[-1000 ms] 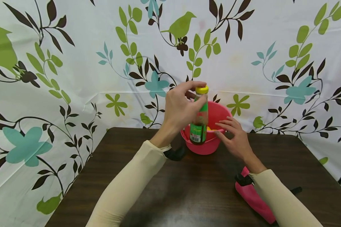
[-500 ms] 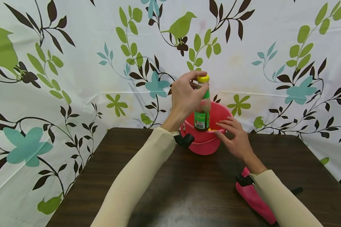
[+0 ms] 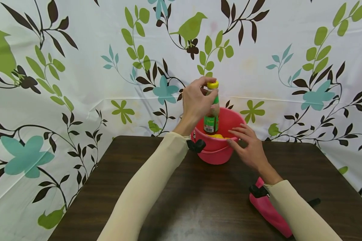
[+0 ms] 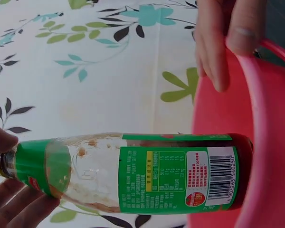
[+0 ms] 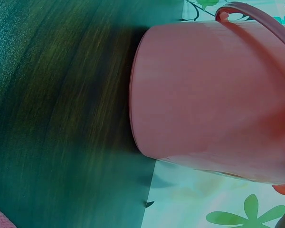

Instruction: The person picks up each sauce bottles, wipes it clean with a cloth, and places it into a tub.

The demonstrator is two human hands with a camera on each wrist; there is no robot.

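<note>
My left hand [image 3: 196, 102] grips a glass sauce bottle [image 3: 211, 123] by its neck, just below the yellow cap. The bottle has green labels and dark liquid low inside. It is upright, with its base at the mouth of a pink bucket [image 3: 215, 154], and in the left wrist view the near rim overlaps the bottle's bottom end. My right hand [image 3: 249, 147] pinches the bucket's right rim, thumb outside and fingers over the inner side. Something yellow [image 3: 218, 136] shows inside the bucket; the rest of its contents is hidden.
The bucket stands near the back of a dark wooden table [image 3: 181, 204], its handle [image 5: 261, 16] hanging down its side. Below my right forearm lies a pink cloth-like item [image 3: 269, 212], with a black end [image 3: 314, 202] showing beyond the sleeve. A patterned curtain [image 3: 247, 73] hangs behind.
My left hand has raised the bottle from in front of the bucket, then brought it over the rim into the bucket's mouth. The right hand stays at the rim.
</note>
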